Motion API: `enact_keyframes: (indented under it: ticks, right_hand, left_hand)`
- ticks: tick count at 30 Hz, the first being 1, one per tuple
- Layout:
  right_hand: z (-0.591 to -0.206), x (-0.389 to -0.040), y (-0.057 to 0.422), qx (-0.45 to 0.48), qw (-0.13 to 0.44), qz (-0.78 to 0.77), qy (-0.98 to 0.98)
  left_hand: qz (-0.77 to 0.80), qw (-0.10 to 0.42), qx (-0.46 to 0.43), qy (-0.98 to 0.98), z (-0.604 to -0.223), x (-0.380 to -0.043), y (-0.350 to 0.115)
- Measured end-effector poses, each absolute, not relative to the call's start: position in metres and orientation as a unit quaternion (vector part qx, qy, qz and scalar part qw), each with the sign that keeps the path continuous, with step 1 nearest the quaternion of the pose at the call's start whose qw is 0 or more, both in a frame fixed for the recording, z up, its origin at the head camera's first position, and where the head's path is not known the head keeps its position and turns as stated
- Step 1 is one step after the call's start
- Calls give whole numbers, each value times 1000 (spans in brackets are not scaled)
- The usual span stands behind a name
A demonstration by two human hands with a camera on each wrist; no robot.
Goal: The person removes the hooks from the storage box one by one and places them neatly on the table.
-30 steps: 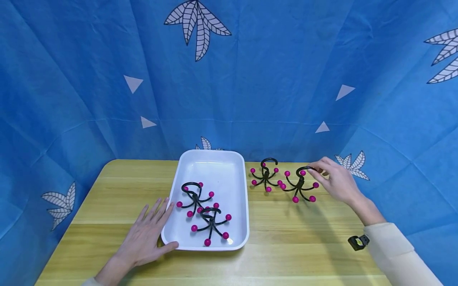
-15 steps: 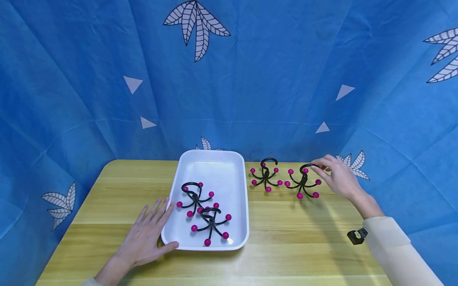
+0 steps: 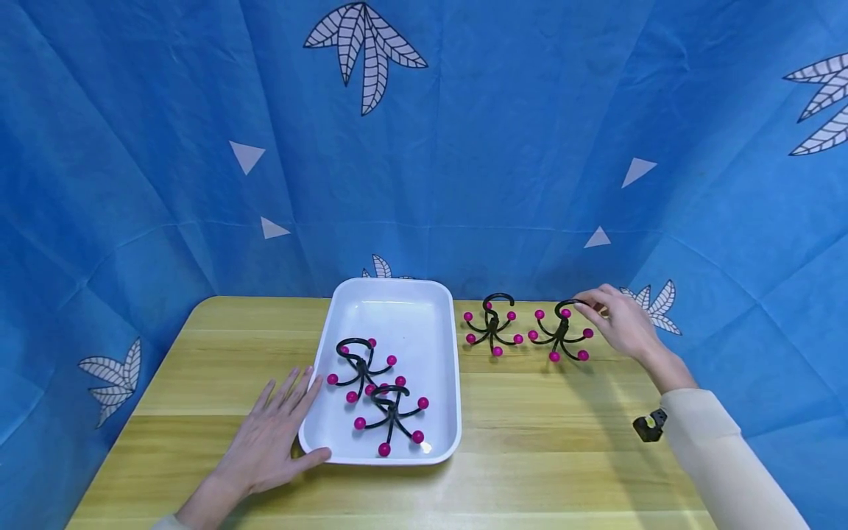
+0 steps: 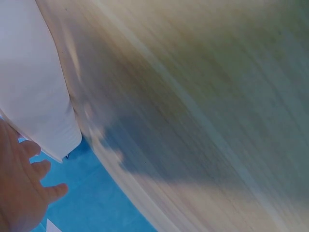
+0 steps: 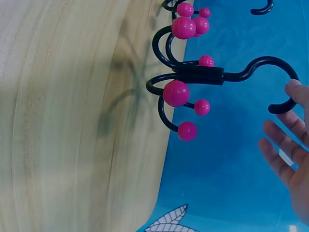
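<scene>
Between thumb and fingers, my right hand (image 3: 620, 322) pinches the curved top of a black multi-arm hanging hook (image 3: 562, 331) with pink ball tips. The right wrist view shows the thumb on the curl of this hook (image 5: 199, 75), whose arms point down over the table; whether they touch it I cannot tell. A similar hook (image 3: 492, 324) stands on the table just left of it. My left hand (image 3: 265, 442) lies with fingers spread at the left edge of a white tray (image 3: 453, 368). Inside the tray are two more such hooks, a rear one (image 3: 361, 366) and a front one (image 3: 391, 412), overlapping.
The wooden table (image 3: 530, 456) ends at the back against a blue curtain (image 3: 424, 184) with leaf prints, which also hangs at both sides. The tray takes up the middle of the table. A small black device (image 3: 649, 425) sits at the right wrist.
My right hand has carried its hook slightly to the right and toward the back of the table. The left hand, tray and other hooks have stayed in place.
</scene>
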State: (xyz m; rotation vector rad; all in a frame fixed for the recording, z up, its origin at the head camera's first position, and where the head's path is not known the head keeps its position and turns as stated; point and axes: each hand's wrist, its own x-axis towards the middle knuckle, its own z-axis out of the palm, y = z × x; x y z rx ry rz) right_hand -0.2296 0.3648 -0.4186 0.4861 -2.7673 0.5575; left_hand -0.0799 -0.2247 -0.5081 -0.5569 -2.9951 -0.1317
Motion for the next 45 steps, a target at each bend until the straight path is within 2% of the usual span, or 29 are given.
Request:
enact_keyframes:
  ticks: [9,26,35,45]
  right_hand:
    - [-421,-236,363,155,110,201,-961]
    - [-433,-248,364,137,93,208,-964]
    - [-437,-250,367,123,91,221,-963]
    - [-436,-251,365,120,78,221,-965]
  left_hand:
    - [-42,41,-181,-982,-508,-80,-224]
    - [-43,42,-181,-982,-510,-81,-225]
    - [-38,76,-194,-977,-510,-79,-226]
    - [-40,55,-186,-980,-510,-79,-225]
